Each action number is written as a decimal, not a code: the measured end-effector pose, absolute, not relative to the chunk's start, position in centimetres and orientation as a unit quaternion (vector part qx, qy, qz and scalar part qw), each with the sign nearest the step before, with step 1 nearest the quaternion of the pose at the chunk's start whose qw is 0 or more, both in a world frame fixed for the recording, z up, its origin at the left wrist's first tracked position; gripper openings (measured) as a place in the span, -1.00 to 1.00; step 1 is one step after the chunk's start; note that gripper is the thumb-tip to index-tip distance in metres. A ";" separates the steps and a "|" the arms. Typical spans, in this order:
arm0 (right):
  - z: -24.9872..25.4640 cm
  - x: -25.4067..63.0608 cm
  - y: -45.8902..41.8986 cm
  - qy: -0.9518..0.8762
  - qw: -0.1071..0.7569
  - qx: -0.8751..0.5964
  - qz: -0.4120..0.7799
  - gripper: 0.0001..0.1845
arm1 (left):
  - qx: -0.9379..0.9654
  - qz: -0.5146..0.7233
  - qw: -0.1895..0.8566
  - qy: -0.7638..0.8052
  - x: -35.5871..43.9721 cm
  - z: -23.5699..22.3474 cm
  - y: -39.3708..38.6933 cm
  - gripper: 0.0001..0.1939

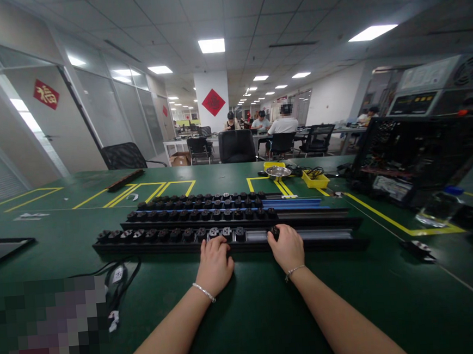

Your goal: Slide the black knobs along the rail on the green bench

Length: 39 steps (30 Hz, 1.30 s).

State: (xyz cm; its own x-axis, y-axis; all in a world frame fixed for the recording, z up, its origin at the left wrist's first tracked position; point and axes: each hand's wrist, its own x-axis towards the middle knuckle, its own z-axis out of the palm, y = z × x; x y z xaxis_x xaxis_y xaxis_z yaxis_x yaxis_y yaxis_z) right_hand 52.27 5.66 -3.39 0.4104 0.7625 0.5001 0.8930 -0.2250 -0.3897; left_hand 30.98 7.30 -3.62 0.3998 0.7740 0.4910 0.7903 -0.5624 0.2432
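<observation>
Across the bench lies the front black rail, a long channel with a row of small socket modules along its left and middle part. My left hand is closed over the rail's near edge, fingertips beside the modules with pale faces. To the right, my right hand pinches a small black socket module above the rail's channel, apart from the row. My hand partly hides that piece. Behind, a second black rail and a blue rail carry similar rows of modules.
The green bench has yellow tape lines. A metal bowl and a yellow bin stand behind the rails. An open computer case is at right, near a clear plastic container. Black cables lie at left. Several people sit farther back.
</observation>
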 end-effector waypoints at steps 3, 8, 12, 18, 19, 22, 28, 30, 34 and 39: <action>-3.3 52.3 5.6 -0.535 0.320 -0.776 -0.103 -0.71 | -0.835 -0.284 0.012 -0.470 31.0 -3.4 7.2 -0.80; -3.3 52.3 5.6 -0.533 0.320 -0.775 -0.109 -0.72 | -0.836 -0.279 0.010 -0.473 31.1 -3.2 7.1 -0.80; -3.3 52.3 5.6 -0.531 0.320 -0.777 -0.109 -0.73 | -0.837 -0.281 0.014 -0.468 31.0 -3.4 7.2 -0.80; -3.3 52.4 5.6 -0.526 0.323 -0.779 -0.111 -0.74 | -0.838 -0.284 0.012 -0.466 31.0 -3.5 7.2 -0.80; -3.3 52.4 5.6 -0.527 0.323 -0.778 -0.111 -0.74 | -0.837 -0.284 0.012 -0.467 31.0 -3.5 7.2 -0.80; -3.2 52.3 5.5 -0.528 0.323 -0.777 -0.112 -0.75 | -0.837 -0.288 0.013 -0.466 31.0 -3.4 7.2 -0.80; -3.2 52.3 5.5 -0.525 0.319 -0.781 -0.110 -0.75 | -0.837 -0.291 0.011 -0.464 31.0 -3.4 7.2 -0.81; -3.2 52.3 5.6 -0.526 0.317 -0.782 -0.109 -0.75 | -0.837 -0.289 0.012 -0.465 31.0 -3.5 7.2 -0.80; -3.3 52.4 5.6 -0.527 0.314 -0.782 -0.111 -0.73 | -0.836 -0.292 0.017 -0.464 30.9 -3.7 7.3 -0.80; -3.5 52.5 5.8 -0.528 0.321 -0.778 -0.110 -0.71 | -0.837 -0.289 0.015 -0.465 30.9 -3.7 7.3 -0.79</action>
State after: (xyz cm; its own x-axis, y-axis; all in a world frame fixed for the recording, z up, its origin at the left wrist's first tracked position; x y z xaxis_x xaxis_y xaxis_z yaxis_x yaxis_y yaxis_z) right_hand 52.54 5.81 -3.52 0.4176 0.7513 0.5111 0.8930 -0.2354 -0.3835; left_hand 30.93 7.28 -3.68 0.4011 0.7694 0.4970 0.7863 -0.5676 0.2442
